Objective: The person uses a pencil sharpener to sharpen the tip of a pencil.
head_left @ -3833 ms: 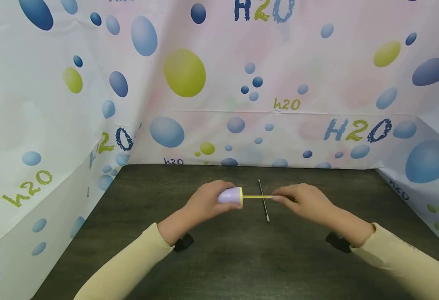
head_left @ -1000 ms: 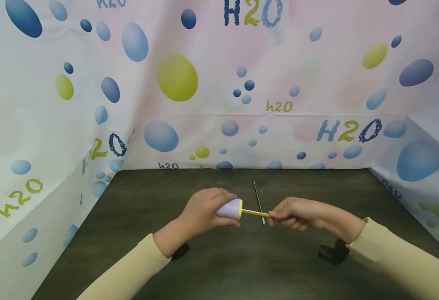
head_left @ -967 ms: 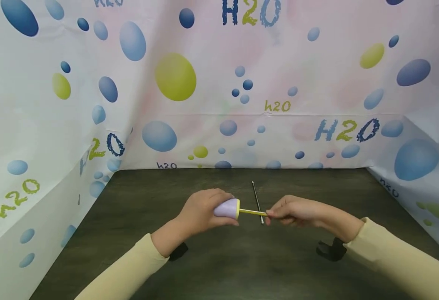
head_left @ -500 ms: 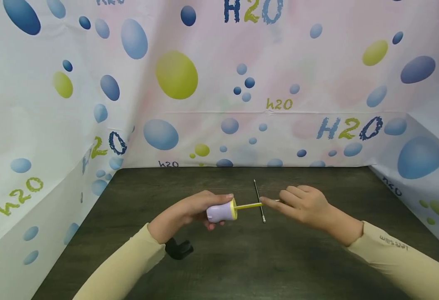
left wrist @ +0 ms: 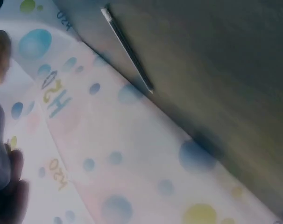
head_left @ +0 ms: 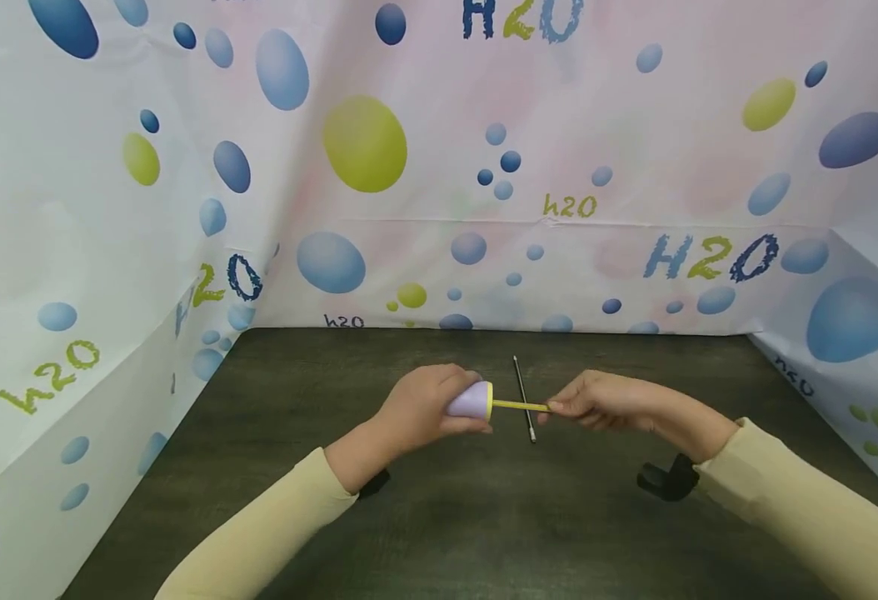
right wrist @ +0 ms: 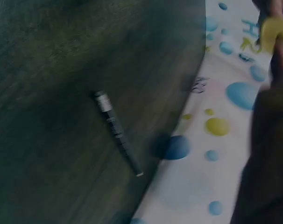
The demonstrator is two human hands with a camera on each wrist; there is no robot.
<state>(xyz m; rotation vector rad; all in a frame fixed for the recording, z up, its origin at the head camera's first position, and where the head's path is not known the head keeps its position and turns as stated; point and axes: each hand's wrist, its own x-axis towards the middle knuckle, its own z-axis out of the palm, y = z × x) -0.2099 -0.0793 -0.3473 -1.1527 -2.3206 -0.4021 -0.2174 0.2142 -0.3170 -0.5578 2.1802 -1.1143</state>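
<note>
My left hand (head_left: 416,412) wraps around a lilac pencil sharpener (head_left: 469,401) with a yellow rim, held sideways above the table. A yellow pencil (head_left: 514,405) has its near end in the sharpener's yellow face. Its other end is pinched between thumb and fingers of my right hand (head_left: 611,400). In the right wrist view the round yellow sharpener face (right wrist: 274,30) shows at the upper right, partly covered by fingers. Beneath the yellow pencil, a dark pencil (head_left: 519,379) with a pale end lies on the table; it appears in the left wrist view too, as a dark pencil (left wrist: 127,51).
The dark wooden table (head_left: 469,525) extends under both forearms. A white sheet (head_left: 424,200) printed with blue and green drops stands along its back edge and both sides.
Half a second ago the right index finger lay stretched along the yellow pencil; now thumb and fingers pinch its end. The left hand has turned over the sharpener, back of the hand up.
</note>
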